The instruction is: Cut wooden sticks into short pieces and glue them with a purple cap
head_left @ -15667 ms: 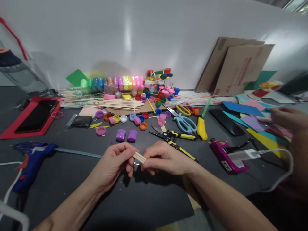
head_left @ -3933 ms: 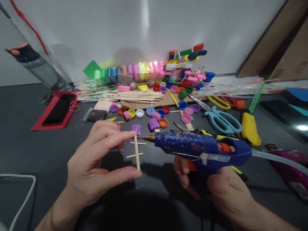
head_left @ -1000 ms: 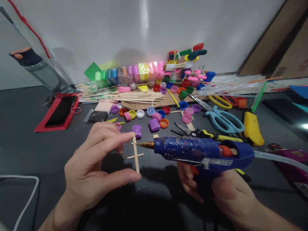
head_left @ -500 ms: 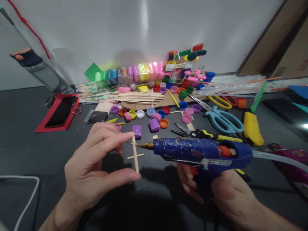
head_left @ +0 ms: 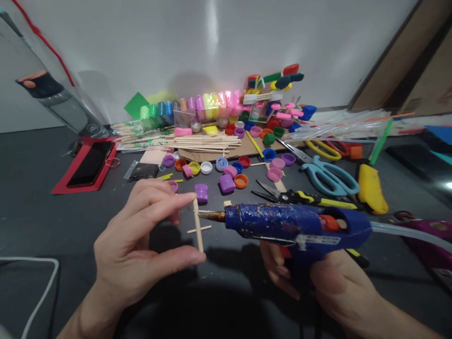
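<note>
Between the forefinger and thumb of my left hand [head_left: 141,245] a short wooden stick [head_left: 198,228] is held by its two ends, nearly upright. My right hand [head_left: 328,278] is wrapped round the handle of a blue glue gun [head_left: 268,221], with a clear glue stick [head_left: 406,231] coming out of its back. The metal nozzle [head_left: 213,215] points left, at the upper part of the stick; whether it touches is hard to tell. A thinner short stick [head_left: 205,229] lies on the dark table [head_left: 219,278] beyond the held one.
Colourful lids [head_left: 206,167] and a purple tub [head_left: 201,193] lie beyond my hands, with wooden skewers [head_left: 208,142] behind. On the right are blue scissors [head_left: 328,175], pliers [head_left: 318,200] and a yellow tool [head_left: 372,189]. A phone [head_left: 91,164] and bottle [head_left: 68,106] stand left.
The view and both hands are almost still. The nozzle has shifted very slightly relative to the stick.
</note>
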`<state>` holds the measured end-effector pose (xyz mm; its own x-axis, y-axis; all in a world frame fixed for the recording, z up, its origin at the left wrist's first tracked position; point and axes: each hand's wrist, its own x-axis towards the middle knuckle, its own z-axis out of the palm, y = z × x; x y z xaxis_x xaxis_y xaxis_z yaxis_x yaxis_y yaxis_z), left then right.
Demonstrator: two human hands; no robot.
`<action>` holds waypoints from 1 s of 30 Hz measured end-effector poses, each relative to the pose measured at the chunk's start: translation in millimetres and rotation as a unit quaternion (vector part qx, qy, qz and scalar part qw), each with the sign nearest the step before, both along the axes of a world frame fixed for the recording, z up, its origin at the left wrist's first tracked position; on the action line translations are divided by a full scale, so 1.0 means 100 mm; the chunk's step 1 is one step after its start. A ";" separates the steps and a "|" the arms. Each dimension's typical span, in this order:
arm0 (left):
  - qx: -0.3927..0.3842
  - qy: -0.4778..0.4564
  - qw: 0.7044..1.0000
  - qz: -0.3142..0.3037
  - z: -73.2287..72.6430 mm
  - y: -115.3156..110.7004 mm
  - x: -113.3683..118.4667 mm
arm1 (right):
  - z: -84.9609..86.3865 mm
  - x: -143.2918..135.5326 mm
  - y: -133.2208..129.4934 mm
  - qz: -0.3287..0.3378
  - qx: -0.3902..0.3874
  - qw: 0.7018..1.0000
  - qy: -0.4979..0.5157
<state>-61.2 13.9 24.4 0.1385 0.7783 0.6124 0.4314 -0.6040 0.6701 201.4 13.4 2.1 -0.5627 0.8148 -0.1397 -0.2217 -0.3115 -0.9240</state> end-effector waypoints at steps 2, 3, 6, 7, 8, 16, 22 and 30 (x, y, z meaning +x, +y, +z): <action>0.003 -0.001 1.000 -0.003 0.00 0.00 0.00 | 0.01 0.00 0.00 -0.002 -0.004 1.000 -0.006; 0.001 -0.001 1.000 -0.004 0.00 0.00 0.00 | 0.02 0.00 0.00 -0.003 -0.005 1.000 -0.007; -0.006 -0.005 1.000 0.002 0.00 -0.01 0.01 | 0.02 0.00 0.00 -0.004 -0.007 1.000 -0.009; -0.006 -0.005 1.000 0.005 0.00 -0.01 0.01 | 0.01 0.01 0.00 -0.004 -0.003 1.000 -0.012; -0.009 -0.002 1.000 0.009 0.00 -0.02 0.01 | 0.01 0.01 -0.01 -0.002 0.004 1.000 -0.018; -0.005 0.001 1.000 0.001 0.01 -0.01 -0.01 | -0.02 0.03 -0.04 0.001 0.024 0.999 -0.039; 0.009 -0.009 1.000 0.005 -0.02 0.01 0.00 | -0.03 0.02 -0.02 -0.002 0.025 0.999 -0.036; 0.021 -0.010 1.000 0.001 -0.02 0.00 -0.01 | -0.04 0.04 -0.01 -0.001 0.037 0.999 -0.031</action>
